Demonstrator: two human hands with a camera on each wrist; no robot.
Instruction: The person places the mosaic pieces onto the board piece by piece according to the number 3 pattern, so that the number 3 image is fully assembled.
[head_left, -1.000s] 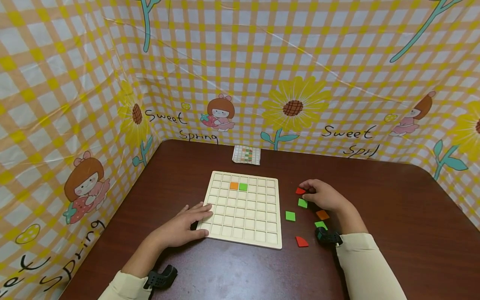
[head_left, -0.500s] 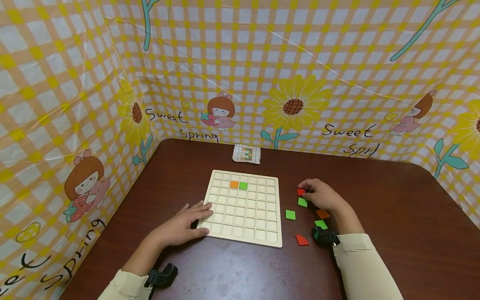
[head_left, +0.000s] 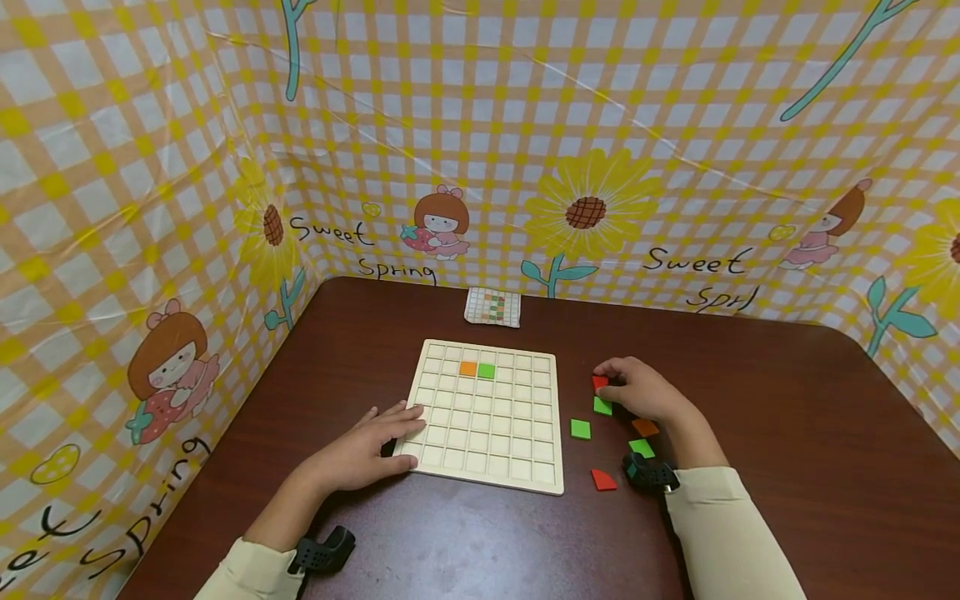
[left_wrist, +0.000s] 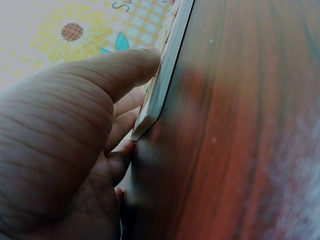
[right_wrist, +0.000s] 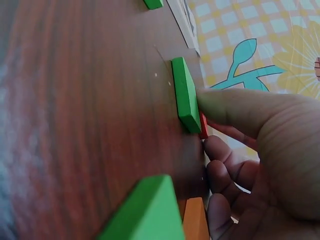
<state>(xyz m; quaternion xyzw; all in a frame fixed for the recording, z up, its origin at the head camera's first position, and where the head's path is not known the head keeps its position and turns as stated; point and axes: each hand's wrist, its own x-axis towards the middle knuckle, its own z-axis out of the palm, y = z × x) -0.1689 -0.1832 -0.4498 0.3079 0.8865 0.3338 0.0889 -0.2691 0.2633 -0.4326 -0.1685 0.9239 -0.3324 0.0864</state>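
My left hand (head_left: 367,448) rests on the left edge of a pale wooden grid board (head_left: 517,475), its fingers extended and thumb near the front corner. The left wrist view shows the thumb (left_wrist: 135,67) against the board's edge. An orange square tile (head_left: 468,368) and a green square tile (head_left: 487,371) sit side by side in the board's cells. To the right of the board, my right hand (head_left: 645,390) pinches a red tile (head_left: 600,383) between thumb and forefinger, low over the table. A loose green tile (head_left: 602,406) lies just below the thumb; in the right wrist view, this green tile (right_wrist: 186,95) partly hides the red one.
Around the right hand lie another green tile (head_left: 581,429), an orange tile (head_left: 645,427), a third green tile (head_left: 642,448) and a red quarter-round tile (head_left: 603,480). Behind the board a small patterned card (head_left: 492,307) lies near the checked cloth wall (head_left: 480,150).
The right hand has shifted slightly with the red tile, which now sits closer to the green tile below the thumb. The left hand stays put on the board.
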